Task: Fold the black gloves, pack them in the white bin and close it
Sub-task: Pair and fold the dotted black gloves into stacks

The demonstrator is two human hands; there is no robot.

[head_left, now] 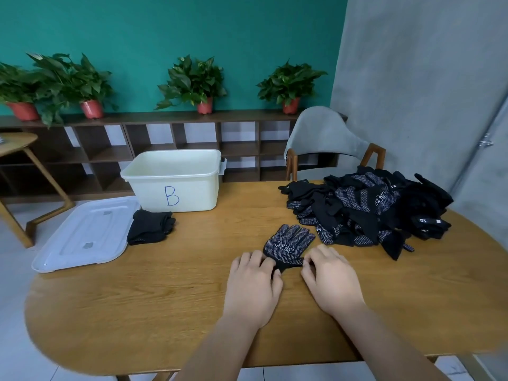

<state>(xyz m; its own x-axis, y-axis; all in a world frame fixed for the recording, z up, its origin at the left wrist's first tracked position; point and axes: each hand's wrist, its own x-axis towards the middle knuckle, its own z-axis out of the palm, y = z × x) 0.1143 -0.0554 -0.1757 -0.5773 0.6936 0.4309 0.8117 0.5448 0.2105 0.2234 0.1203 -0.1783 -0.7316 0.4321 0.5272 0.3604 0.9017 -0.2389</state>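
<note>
Cuff end nearest you, the black knit glove with white dots (287,246) lies flat on the wooden bench (165,312), long axis near to far. Your left hand (254,284) and right hand (331,279) sit apart, each pinching a cuff corner; the white plastic bin (198,188) stands far left

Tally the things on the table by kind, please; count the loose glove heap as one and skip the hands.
White bin: 1
Bin lid: 1
Folded glove bundle: 1
Flat single glove: 1
Loose glove heap: 1
Total: 5
</note>
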